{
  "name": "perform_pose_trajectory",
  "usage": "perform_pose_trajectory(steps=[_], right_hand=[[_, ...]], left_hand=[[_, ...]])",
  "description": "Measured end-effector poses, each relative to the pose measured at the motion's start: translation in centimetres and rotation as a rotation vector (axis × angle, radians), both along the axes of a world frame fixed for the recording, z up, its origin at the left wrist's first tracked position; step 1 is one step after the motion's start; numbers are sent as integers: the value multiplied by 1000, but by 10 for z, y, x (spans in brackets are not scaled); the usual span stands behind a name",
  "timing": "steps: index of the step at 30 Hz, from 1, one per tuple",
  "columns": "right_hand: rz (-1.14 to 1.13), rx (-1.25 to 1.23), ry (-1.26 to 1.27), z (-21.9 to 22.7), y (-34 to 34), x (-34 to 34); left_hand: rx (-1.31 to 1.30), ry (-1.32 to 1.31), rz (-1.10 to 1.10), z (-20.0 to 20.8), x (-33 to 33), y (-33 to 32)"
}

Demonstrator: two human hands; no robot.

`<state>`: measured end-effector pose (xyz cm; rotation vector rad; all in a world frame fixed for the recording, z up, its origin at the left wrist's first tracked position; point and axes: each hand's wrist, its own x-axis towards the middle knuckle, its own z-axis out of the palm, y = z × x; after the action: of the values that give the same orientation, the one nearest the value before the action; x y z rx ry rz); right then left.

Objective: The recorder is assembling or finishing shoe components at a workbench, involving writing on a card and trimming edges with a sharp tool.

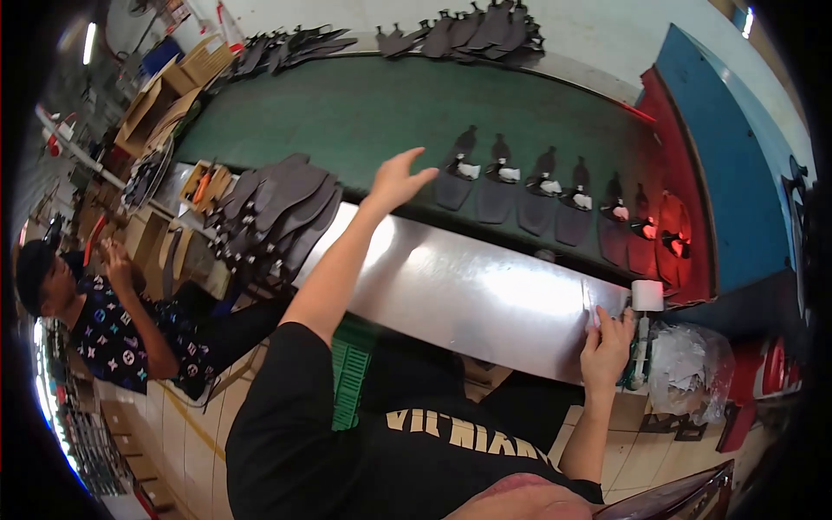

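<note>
My left hand reaches over the near edge of the green conveyor belt, fingers apart and nothing in them. Just right of it begins a row of several dark grey sole-shaped pieces, each with a black strap-like part and a white patch across its middle. At the right end of the shiny metal table, my right hand is closed on a small whitish object, too small to name. Left of my left arm, a heap of similar grey sole-shaped pieces lies at the table's end.
A blue machine housing with a red-lit opening stands over the belt's right end. Beside my right hand are a white roll and a clear plastic bag. More dark pieces line the far edge. A co-worker sits at left.
</note>
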<state>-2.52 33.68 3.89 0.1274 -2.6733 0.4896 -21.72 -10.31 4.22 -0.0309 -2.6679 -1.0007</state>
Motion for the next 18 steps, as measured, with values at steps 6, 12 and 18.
perform_pose_trajectory(steps=[6,12,18], right_hand=[[7,-45,-26,-1,9,4],[-41,-86,24,13,-5,7],[166,-413,134,44,-39,19]], left_hand=[[-331,99,108,-71,-56,57],[-219,151,100,-55,-27,65],[185,486,-24,-2,5,76]])
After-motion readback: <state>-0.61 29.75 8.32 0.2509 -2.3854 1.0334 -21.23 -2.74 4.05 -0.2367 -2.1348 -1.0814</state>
